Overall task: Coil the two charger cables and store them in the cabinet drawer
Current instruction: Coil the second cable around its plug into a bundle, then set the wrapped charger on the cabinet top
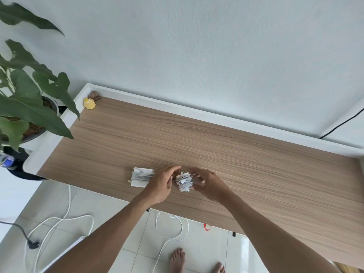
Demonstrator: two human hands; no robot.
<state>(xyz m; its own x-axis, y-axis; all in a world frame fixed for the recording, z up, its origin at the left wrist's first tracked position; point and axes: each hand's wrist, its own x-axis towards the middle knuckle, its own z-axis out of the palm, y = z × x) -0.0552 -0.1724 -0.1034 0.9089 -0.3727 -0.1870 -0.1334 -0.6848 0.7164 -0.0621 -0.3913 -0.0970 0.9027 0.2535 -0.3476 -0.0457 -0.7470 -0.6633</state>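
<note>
Two white chargers lie on the wooden cabinet top point(246, 166). One charger point(141, 177) rests flat near the front edge, its cable wound around the white block. The second charger point(184, 182) is a tight bundle of white cable with its plug pins pointing up. My left hand point(162, 186) cups it from the left, fingers curved over its top. My right hand point(206, 184) grips its right side. Whether it rests on the wood or sits just above it I cannot tell. No drawer is visible.
A small yellow object point(89, 103) and a brown one point(95, 95) sit in the far left corner. A potted plant point(29, 107) stands to the left. Loose white cables point(65, 219) and a black plug point(32, 244) lie on the tiled floor by my feet point(177, 261).
</note>
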